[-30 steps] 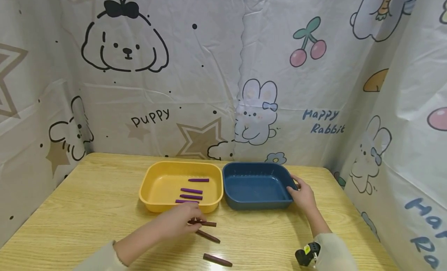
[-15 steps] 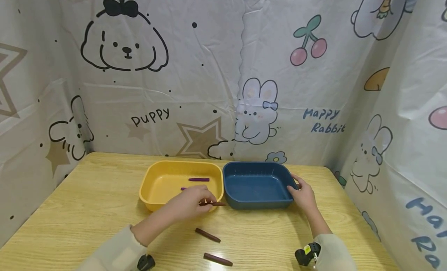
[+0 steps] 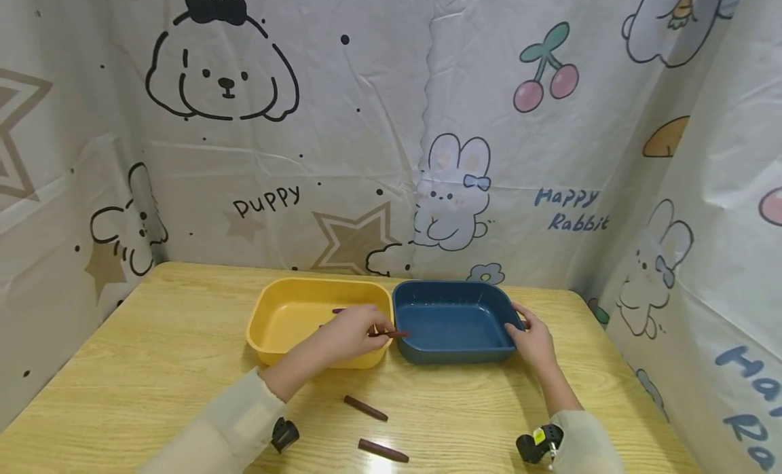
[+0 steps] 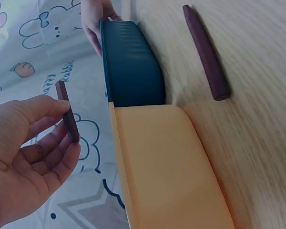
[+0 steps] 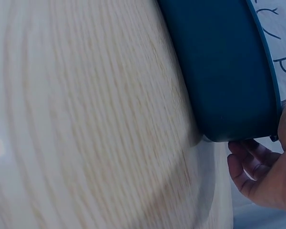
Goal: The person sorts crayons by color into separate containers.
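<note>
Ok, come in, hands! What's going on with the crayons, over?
Left hand: pinching one brown crayon above the table. Right hand: gripping blue bin. Two other brown crayons lying loose. Nothing visibly blocking either hand.

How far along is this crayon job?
Looks done: purple crayons, partly hidden by the left hand, lie in the yellow tray. In hand: the left hand pinches a brown crayon, while the right hand holds the edge of the blue tray. Seemingly left: two more brown crayons on the table; no crayon shows inside the blue tray.
</note>
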`<state>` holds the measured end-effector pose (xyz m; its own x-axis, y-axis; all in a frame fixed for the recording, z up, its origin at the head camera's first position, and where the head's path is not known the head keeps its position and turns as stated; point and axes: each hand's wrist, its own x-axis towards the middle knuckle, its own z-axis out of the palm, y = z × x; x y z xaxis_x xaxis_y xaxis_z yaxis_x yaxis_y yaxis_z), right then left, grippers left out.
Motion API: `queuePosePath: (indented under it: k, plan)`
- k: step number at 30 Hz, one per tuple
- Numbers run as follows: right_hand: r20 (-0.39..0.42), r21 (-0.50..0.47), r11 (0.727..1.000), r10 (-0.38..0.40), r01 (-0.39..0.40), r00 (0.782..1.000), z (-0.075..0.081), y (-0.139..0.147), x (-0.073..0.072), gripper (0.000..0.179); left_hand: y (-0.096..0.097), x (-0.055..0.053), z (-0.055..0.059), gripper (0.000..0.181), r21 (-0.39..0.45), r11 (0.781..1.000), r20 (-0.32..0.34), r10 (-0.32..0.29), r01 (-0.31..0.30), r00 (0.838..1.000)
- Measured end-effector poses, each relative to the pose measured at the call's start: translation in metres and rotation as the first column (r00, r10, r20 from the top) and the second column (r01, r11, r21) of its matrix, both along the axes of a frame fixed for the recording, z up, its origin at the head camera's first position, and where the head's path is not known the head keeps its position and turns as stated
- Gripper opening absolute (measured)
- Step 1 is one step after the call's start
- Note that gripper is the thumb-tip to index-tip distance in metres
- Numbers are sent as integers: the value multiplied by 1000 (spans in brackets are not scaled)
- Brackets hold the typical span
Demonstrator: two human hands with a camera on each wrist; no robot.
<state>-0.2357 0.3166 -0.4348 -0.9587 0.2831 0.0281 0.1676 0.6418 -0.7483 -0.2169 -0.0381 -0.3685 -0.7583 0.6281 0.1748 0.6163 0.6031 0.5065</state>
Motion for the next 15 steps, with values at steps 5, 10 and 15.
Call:
queuePosePath:
  k: [5,10,15]
  plan:
    - [10,-2,1000,-1,1,1000,1,0,1,52,12,-9,2,12,-24,1000,19,9,-9,1000]
    - [21,-1,1000,-5,5,1000,1,0,2,52,25,-19,0,11,-27,1000,71,5,-3,997]
    - [30,-15,1000,-7,8,1000,1,-1,3,52,33,-28,-2,13,-58,997,95,47,-42,994]
